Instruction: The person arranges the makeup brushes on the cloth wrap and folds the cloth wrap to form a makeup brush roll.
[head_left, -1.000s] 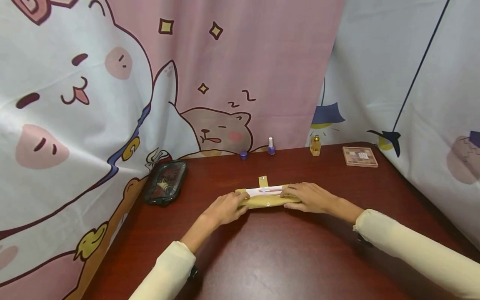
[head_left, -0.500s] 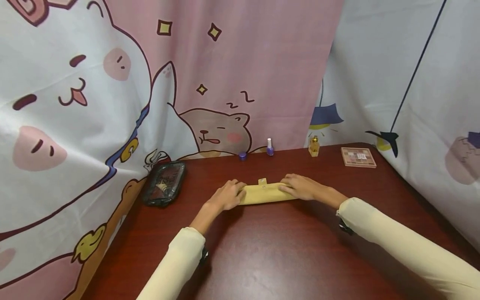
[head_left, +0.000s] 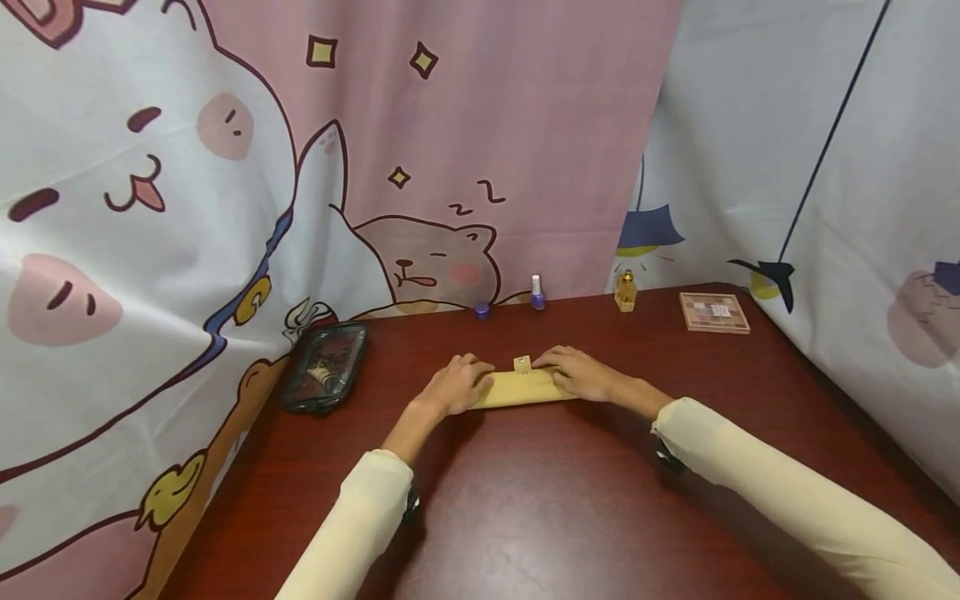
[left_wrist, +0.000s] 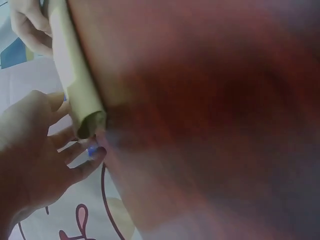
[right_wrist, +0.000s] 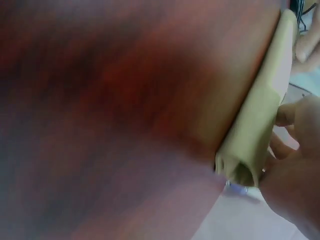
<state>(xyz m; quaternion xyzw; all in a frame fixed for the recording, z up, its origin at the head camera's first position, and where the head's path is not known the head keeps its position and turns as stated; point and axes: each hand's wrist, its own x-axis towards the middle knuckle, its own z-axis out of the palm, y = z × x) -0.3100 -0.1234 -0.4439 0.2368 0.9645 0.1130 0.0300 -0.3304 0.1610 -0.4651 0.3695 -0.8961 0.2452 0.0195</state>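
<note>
A yellow roll-up pouch [head_left: 517, 390] lies rolled into a long tube on the table, and a short snap tab [head_left: 522, 363] sticks up from the middle of its far edge. My left hand [head_left: 453, 385] holds the left end, thumb on the near side and fingers over the far side. Toward the right end, my right hand [head_left: 581, 372] grips the roll, one finger stretched to the tab. Both wrist views show the hollow, layered ends of the pouch [right_wrist: 250, 120]. Whatever is wrapped inside is hidden.
At the back stand a small purple-lidded jar [head_left: 482, 311], a purple nail polish bottle [head_left: 537, 294] and a gold perfume bottle [head_left: 626, 292]. An eyeshadow palette [head_left: 714, 313] lies back right, a black see-through bag [head_left: 325, 367] at the left. A printed curtain [head_left: 555, 150] encloses the table.
The pouch has been rolled over, covering its white lining and the thin sticks inside. My right hand has slid left along the roll, toward the snap tab.
</note>
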